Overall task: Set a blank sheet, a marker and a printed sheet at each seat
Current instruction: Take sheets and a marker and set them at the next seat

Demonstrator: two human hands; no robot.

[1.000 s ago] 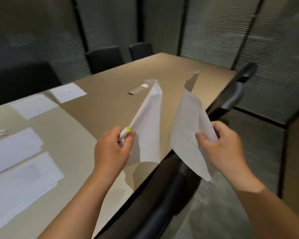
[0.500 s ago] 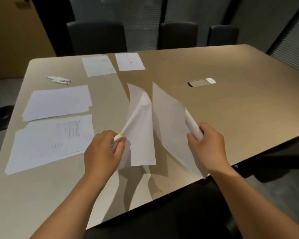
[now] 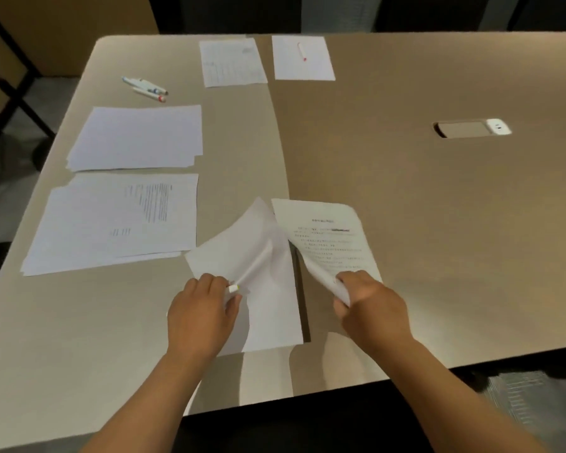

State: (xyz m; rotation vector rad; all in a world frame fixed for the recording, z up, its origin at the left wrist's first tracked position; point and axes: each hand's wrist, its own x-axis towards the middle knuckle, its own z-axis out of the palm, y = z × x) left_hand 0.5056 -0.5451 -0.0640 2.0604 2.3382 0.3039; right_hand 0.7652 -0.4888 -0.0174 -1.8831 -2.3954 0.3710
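Head view: left hand (image 3: 200, 313) pinches a limp blank sheet (image 3: 262, 289) together with a slim white marker (image 3: 252, 269), low over the smooth tan table (image 3: 438, 223). Right hand (image 3: 371, 305) grips a curling printed sheet (image 3: 327, 243) just beside it. Flat paper stacks (image 3: 134, 138) lie left.

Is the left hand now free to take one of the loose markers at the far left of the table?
Probably not: the left hand already pinches a blank sheet and a marker, and the loose markers lie well beyond it.
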